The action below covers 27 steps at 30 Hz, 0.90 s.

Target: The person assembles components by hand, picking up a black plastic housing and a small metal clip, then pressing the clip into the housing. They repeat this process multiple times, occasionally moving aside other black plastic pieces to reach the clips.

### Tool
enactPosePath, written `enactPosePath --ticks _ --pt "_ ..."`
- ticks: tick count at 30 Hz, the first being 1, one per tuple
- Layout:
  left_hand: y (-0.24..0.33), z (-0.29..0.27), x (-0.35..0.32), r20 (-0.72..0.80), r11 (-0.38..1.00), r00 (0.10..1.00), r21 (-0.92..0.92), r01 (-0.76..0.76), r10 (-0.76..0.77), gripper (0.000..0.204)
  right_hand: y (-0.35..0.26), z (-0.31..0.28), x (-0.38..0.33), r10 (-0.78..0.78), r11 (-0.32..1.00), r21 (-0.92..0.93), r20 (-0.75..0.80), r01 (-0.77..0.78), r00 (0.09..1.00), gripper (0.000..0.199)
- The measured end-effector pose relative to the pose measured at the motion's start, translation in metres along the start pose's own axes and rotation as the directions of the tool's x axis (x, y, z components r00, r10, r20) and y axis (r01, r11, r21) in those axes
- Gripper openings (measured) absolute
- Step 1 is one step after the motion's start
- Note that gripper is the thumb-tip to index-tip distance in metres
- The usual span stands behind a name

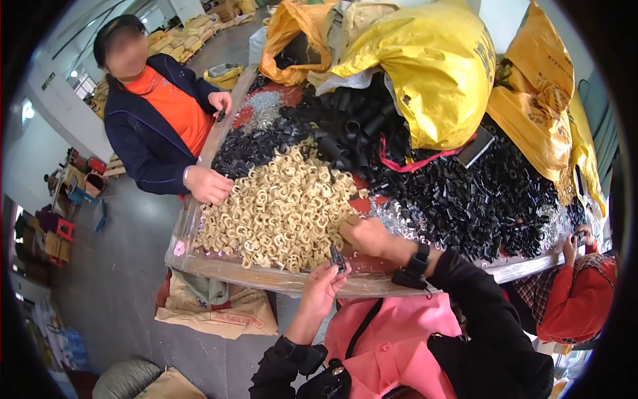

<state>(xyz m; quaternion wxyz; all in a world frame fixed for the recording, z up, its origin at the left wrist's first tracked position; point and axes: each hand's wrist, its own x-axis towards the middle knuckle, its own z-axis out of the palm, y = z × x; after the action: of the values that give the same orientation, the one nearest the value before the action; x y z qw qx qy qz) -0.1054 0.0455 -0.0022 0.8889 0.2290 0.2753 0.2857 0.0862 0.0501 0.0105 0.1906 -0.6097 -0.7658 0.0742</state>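
Note:
My left hand (321,286) is closed, its thumb and fingers pinching a small black plastic part (337,258) that points upward just over the table's near edge. My right hand (364,233) reaches to the right border of a heap of beige plastic clips (272,206). Its fingers are curled, and what they hold, if anything, is hidden. Beyond the beige heap lie small black plastic parts (256,143). Loose silvery metal pieces (393,218) are scattered just past my right hand.
A co-worker (159,113) stands at the left edge with hands at the heaps; another in red (578,299) works at the far right. A big yellow sack (432,66) and an orange sack (296,43) stand on the table. More black parts (485,199) spread rightward. The wooden table rim (232,267) runs before me.

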Motion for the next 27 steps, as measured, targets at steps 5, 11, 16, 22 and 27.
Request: enactPosePath --ticks 5,11,16,22,27 --pt "-0.008 0.005 0.008 0.056 0.995 0.993 0.016 -0.102 0.101 0.016 0.017 -0.012 -0.026 0.068 0.695 0.682 0.254 -0.229 0.965 0.006" --pt "-0.027 0.022 0.018 0.191 0.997 0.979 -0.03 -0.066 0.07 0.017 0.013 -0.028 -0.061 0.086 0.112 0.891 0.433 -0.44 0.897 0.005" --pt "-0.035 0.034 0.021 0.217 0.998 0.975 -0.03 -0.048 0.054 0.018 0.011 -0.024 -0.092 0.218 -0.191 0.905 0.416 -0.379 0.883 0.008" --pt "-0.044 0.052 0.021 0.229 0.998 0.971 0.019 0.06 -0.063 0.019 0.009 -0.024 -0.11 0.307 -0.191 0.948 0.304 -0.255 0.902 0.009" --pt "-0.051 0.058 0.028 0.183 0.992 0.975 0.037 0.119 -0.124 0.016 0.016 -0.03 -0.119 0.345 0.235 0.968 -0.004 -0.083 0.939 0.011"
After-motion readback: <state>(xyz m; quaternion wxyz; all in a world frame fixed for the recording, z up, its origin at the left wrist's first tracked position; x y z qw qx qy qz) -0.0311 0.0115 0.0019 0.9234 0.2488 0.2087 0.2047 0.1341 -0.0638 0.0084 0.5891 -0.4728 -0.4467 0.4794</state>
